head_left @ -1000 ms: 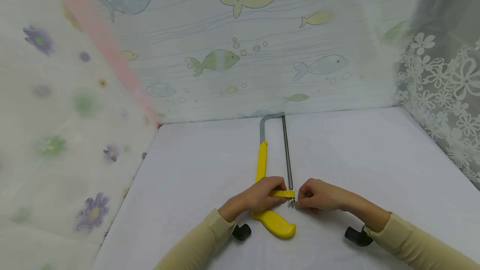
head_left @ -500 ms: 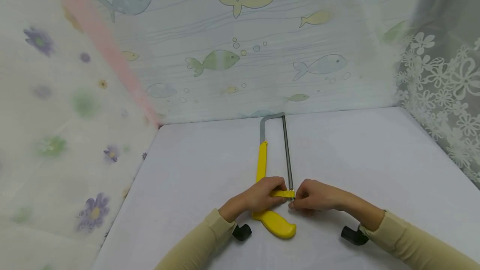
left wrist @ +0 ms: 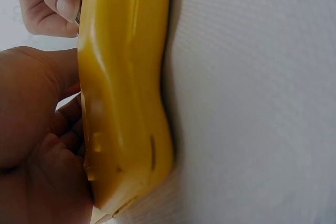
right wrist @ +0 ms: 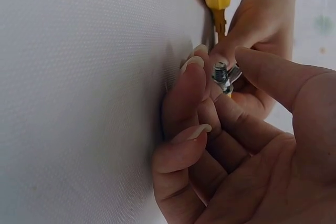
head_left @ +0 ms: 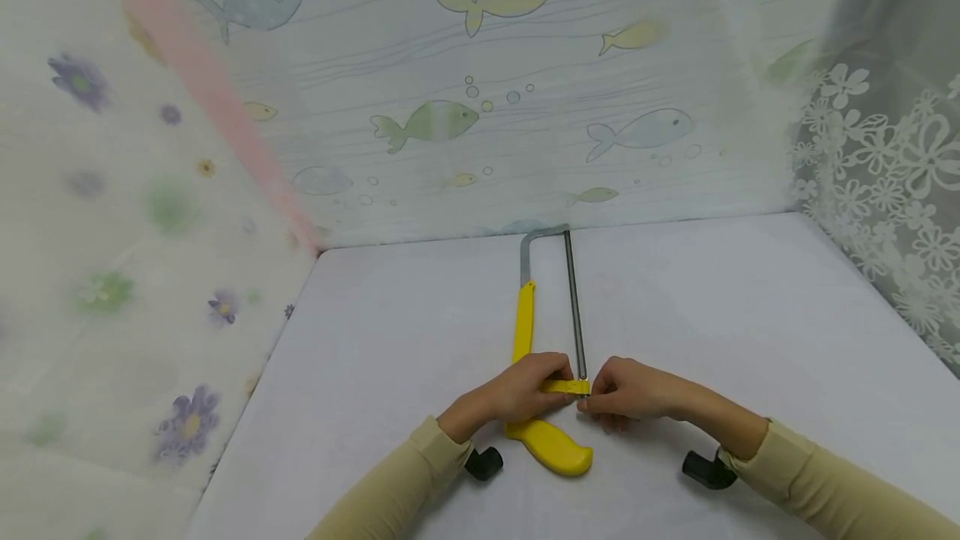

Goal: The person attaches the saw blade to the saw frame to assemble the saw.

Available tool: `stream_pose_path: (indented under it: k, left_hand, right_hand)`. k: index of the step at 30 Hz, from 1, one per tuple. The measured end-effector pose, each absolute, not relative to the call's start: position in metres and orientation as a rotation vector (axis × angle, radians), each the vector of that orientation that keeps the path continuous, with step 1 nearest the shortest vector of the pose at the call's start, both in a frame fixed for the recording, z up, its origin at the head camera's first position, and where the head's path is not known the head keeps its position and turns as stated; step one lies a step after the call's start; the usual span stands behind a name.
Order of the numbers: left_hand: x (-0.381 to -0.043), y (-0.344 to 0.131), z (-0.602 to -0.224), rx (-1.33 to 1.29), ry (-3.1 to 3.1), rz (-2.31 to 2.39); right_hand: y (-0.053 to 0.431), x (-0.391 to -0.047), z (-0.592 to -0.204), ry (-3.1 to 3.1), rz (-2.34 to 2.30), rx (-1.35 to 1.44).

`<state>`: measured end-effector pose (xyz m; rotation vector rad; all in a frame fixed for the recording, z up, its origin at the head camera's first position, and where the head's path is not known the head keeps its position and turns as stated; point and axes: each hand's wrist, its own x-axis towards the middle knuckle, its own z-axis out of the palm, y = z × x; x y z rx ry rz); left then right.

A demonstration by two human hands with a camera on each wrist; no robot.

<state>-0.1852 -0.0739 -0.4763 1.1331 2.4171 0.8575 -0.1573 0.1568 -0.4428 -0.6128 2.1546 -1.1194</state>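
Note:
A hacksaw lies on the white table with its yellow frame (head_left: 523,319) on the left and its grey blade (head_left: 574,298) on the right. My left hand (head_left: 521,387) grips the yellow frame just above the handle (head_left: 557,452), fingers around the short arm that carries the blade's near end. At that end sits a metal wing nut on a threaded bolt (right wrist: 221,73). My right hand (head_left: 637,390) pinches the wing nut between thumb and index finger, its other fingers curled below. In the left wrist view, the yellow handle hides part of both hands.
White cloth covers the table (head_left: 390,340). A fish-print curtain (head_left: 360,65) hangs behind the far edge, close to the saw's tip. Floral fabric stands to the left and a lace curtain (head_left: 892,157) to the right. Black wrist-worn pieces (head_left: 483,464) show beneath both forearms.
My right hand has moved a little left onto the wing nut, covering it in the head view, and its fingers have shifted slightly since. The left hand and hacksaw have stayed put.

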Motion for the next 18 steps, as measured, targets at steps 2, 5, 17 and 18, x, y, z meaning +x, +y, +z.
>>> stream_pose_path:
  k: [2, 5, 17, 18]
  left_hand:
    - [-0.185, -0.074, -0.476, 1.129, 2.418, 0.854]
    - [-0.185, -0.074, -0.476, 1.114, 2.415, 0.852]
    - [-0.184, -0.073, -0.475, 1.093, 2.425, 0.846]
    - [-0.184, -0.073, -0.475, 1.095, 2.423, 0.849]
  right_hand:
    - [0.158, -0.157, -0.442, 2.16, -1.116, -0.602]
    - [0.16, -0.157, -0.443, 2.172, -1.106, -0.597]
    - [0.167, -0.157, -0.446, 2.198, -1.118, -0.647]
    - [0.168, -0.157, -0.447, 2.2, -1.122, -0.653]
